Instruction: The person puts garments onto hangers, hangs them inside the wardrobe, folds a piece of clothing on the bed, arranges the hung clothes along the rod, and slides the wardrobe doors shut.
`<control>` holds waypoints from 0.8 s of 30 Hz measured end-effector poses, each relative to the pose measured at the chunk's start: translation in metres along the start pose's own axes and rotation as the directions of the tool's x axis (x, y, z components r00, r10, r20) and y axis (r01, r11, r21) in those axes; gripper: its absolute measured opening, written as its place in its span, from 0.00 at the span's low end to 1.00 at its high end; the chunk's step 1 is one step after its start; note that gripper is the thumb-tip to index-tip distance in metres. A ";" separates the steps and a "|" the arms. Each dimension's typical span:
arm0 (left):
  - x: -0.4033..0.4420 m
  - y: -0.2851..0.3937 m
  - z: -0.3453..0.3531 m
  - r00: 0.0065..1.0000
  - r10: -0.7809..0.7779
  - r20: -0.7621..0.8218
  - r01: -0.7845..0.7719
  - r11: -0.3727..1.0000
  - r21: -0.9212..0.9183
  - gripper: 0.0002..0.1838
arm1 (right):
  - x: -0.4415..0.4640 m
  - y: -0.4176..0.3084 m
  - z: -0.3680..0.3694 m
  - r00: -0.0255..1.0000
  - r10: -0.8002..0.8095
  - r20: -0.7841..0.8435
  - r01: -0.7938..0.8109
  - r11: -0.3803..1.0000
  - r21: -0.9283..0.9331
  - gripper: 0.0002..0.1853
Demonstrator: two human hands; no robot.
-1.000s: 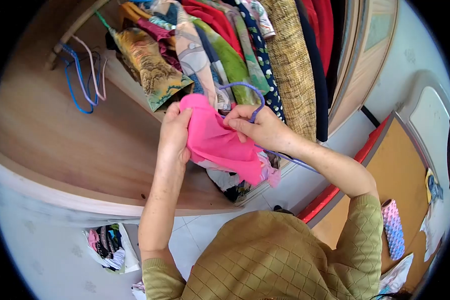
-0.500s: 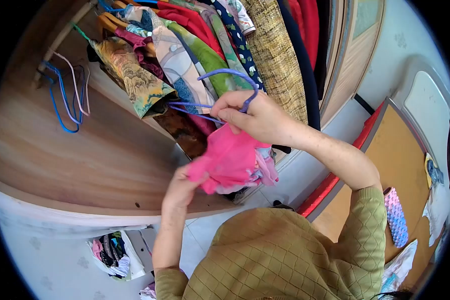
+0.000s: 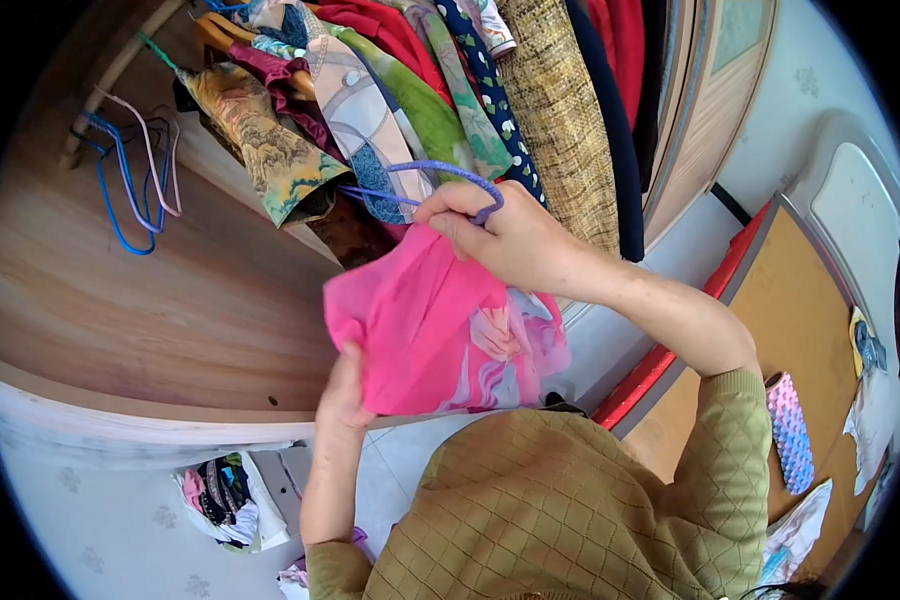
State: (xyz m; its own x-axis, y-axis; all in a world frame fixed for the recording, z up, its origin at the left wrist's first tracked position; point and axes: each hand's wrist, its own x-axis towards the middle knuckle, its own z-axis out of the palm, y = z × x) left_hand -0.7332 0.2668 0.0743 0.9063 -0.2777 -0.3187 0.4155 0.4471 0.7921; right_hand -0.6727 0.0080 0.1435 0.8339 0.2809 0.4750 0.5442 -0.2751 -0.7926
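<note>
A bright pink garment (image 3: 410,320) with a pale floral print hangs between my two hands in front of the wardrobe. My left hand (image 3: 345,390) grips its left edge, thumb on top of the cloth. A purple wire clothes hanger (image 3: 440,168) is held in my right hand (image 3: 495,232), whose closed fingers also pinch the upper edge of the garment. The hook end of the hanger curves over that hand. How far the hanger reaches into the cloth is hidden. Just beyond, a yellow landscape-print garment (image 3: 265,140) hangs on the rod.
Several clothes, including a tweed garment (image 3: 555,120), fill the wardrobe. Bare hangers (image 3: 135,195) dangle at the left of the rod (image 3: 115,85). At right is a bed (image 3: 720,400) with a bumpy roller (image 3: 790,430) and cloths. A bag of clothes (image 3: 232,505) sits lower left.
The pink garment has been spread wider, showing its floral print. My left hand has moved slightly left and down with its edge; my right hand still grips the hanger.
</note>
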 end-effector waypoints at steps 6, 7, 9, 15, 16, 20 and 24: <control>-0.004 -0.023 -0.009 0.997 0.058 0.057 -0.079 0.865 0.496 0.29 | 0.007 0.007 0.001 0.986 -0.163 -0.035 0.161 0.986 -0.052 0.07; -0.005 -0.011 -0.004 0.992 0.120 -0.028 -0.097 0.897 0.432 0.29 | 0.007 0.006 0.001 0.992 -0.127 -0.021 0.126 0.991 -0.054 0.07; -0.004 0.008 -0.004 0.961 0.246 -0.125 -0.188 0.916 0.355 0.27 | 0.006 0.002 -0.001 0.998 -0.061 0.016 0.062 0.996 -0.057 0.07; 0.015 -0.012 -0.045 0.902 0.280 -0.328 -0.146 0.914 0.379 0.16 | 0.022 -0.014 -0.010 0.993 -0.099 0.062 0.104 0.991 -0.082 0.07; 0.021 -0.028 -0.060 0.911 0.227 -0.345 -0.094 0.927 0.362 0.16 | 0.026 -0.019 -0.014 0.992 -0.106 0.073 0.112 0.990 -0.087 0.07; 0.038 -0.063 -0.097 0.927 0.181 -0.330 -0.032 0.911 0.410 0.23 | 0.038 -0.047 -0.017 0.983 -0.143 0.116 0.162 0.971 -0.178 0.07; 0.046 -0.026 -0.026 0.831 0.553 -0.067 -0.403 0.680 0.613 0.36 | 0.050 -0.065 -0.007 0.975 -0.173 0.142 0.187 0.977 -0.098 0.07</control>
State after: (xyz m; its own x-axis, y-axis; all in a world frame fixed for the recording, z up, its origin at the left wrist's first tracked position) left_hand -0.7000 0.2649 0.0255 0.9877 0.0734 0.1383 -0.1302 -0.1053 0.9859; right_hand -0.6663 0.0339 0.2215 0.7058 0.4517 0.5457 0.6972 -0.3063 -0.6482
